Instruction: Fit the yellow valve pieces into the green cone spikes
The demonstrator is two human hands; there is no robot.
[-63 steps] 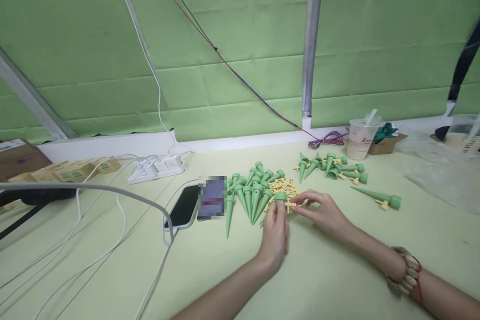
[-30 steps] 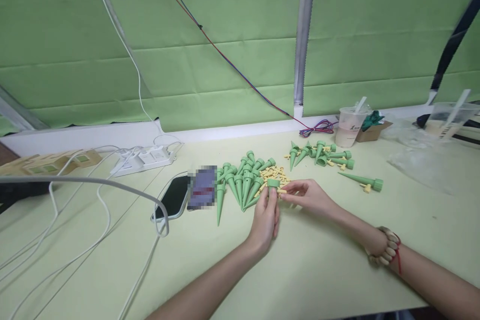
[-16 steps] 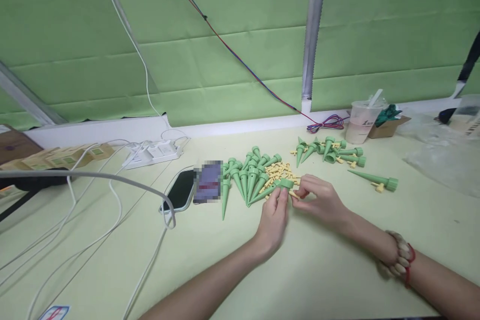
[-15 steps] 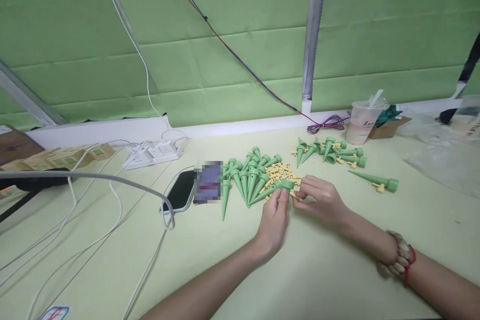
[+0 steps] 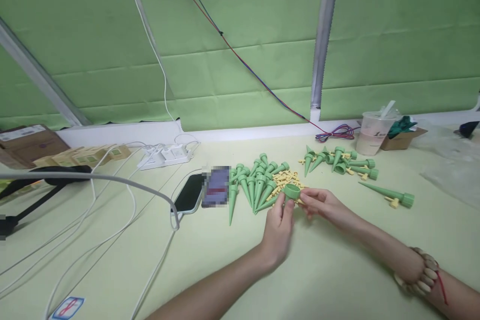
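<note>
- Green spike (image 5: 280, 198): it lies low over the worktop (image 5: 322, 275) between both hands, its wide round collar facing up toward the camera and its tip pointing left toward the loose pile; held this way, the open collar is easy to get at
- Left hand (image 5: 279, 227): fingers (image 5: 289, 208) pinch the spike just under the collar, thumb on one side, the rest curled beneath
- Right hand (image 5: 325, 205): fingers drawn together at the collar's right edge, pinching something small and yellow (probably one of the yellow clips; too small to be sure); a beaded bracelet (image 5: 420, 272) sits on that wrist
- Spike pile (image 5: 255, 182): roughly a dozen green cones fanned out with tips toward the person, just left of the held one
- Yellow clips (image 5: 285, 178): a heap too dense to count, touching the pile, just beyond the hands
- Second group (image 5: 339, 162): about seven spikes with yellow pieces on or among them, set apart to the right; one more spike (image 5: 388, 195) lies alone nearer the person
- Also there: one phone (image 5: 191, 199), one power strip (image 5: 165, 155), one plastic cup (image 5: 373, 132)
</note>
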